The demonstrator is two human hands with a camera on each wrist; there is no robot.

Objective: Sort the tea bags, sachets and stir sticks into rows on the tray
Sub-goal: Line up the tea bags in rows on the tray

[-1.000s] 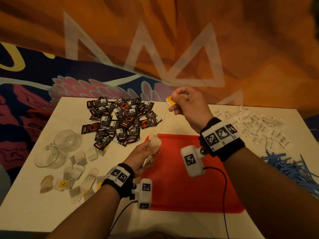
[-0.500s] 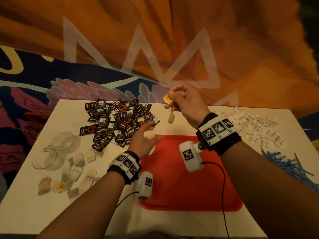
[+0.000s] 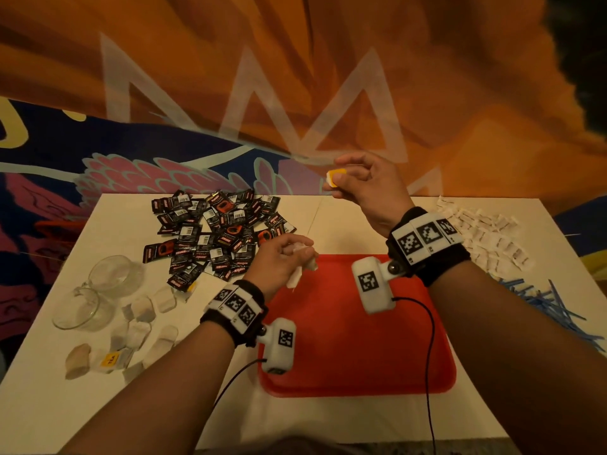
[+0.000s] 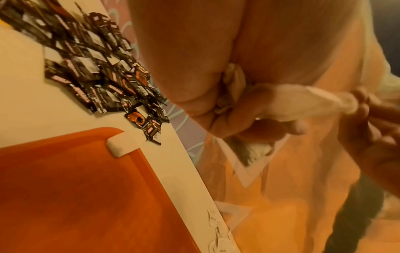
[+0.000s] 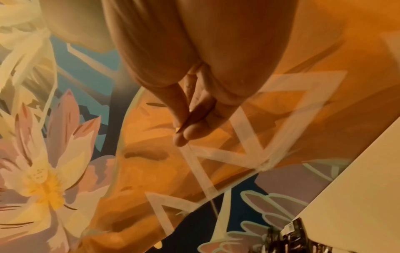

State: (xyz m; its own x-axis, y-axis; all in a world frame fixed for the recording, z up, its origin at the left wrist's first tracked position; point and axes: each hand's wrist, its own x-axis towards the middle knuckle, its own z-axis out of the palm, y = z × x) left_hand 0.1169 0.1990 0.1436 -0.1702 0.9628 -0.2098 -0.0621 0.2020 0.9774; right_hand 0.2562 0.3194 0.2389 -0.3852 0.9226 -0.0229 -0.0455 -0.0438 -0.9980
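My left hand (image 3: 303, 256) grips a white tea bag (image 3: 300, 249) just above the far left corner of the red tray (image 3: 354, 339). The left wrist view shows the tea bag (image 4: 292, 101) pinched between the fingers. My right hand (image 3: 333, 185) is raised over the table's far edge and pinches the bag's yellow tag (image 3: 336, 176); the right wrist view shows only the tag's edge (image 5: 179, 128). A thin string runs between tag and bag. Another tea bag (image 4: 123, 145) lies on the tray's corner (image 4: 103, 133).
A pile of black sachets (image 3: 213, 231) lies behind the tray's left side. Loose tea bags (image 3: 141, 323) and two glass cups (image 3: 98, 290) sit on the left of the table. On the right are white sachets (image 3: 486, 238) and blue stir sticks (image 3: 551, 307).
Half a second ago the bag dangled on its string from my right hand and my left hand was open beneath it. Now my left hand grips the bag again.
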